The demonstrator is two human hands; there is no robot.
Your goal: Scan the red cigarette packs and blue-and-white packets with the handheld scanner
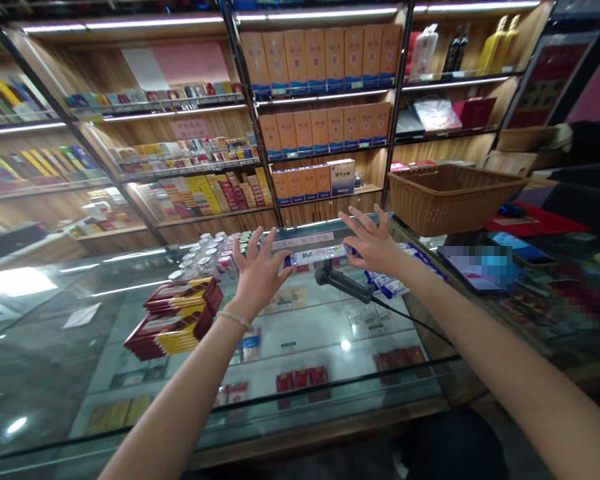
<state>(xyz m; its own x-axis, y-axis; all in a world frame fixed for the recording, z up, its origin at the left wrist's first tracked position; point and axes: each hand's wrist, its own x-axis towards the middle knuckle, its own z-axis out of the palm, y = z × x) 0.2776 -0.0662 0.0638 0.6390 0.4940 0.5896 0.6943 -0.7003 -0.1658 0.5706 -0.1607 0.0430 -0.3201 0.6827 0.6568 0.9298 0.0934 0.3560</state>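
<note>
Both arms reach out over a glass counter (80, 333). My left hand (257, 270) has its fingers spread, the thumb touching the left end of a long blue and white carton (316, 255) lying on the glass. My right hand (375, 243) is open too, fingers splayed, at the carton's right end and over more blue and white cartons (397, 283). A black barcode scanner (343, 281) with its cable lies just in front of the carton, between my hands.
Stacked red and yellow cartons (177, 319) lie at the left on the glass, several small bottles (200, 257) behind them. A wicker basket (450, 197) stands at the right, a tablet (480, 267) beside it. Shelves of boxes (320, 60) fill the back wall.
</note>
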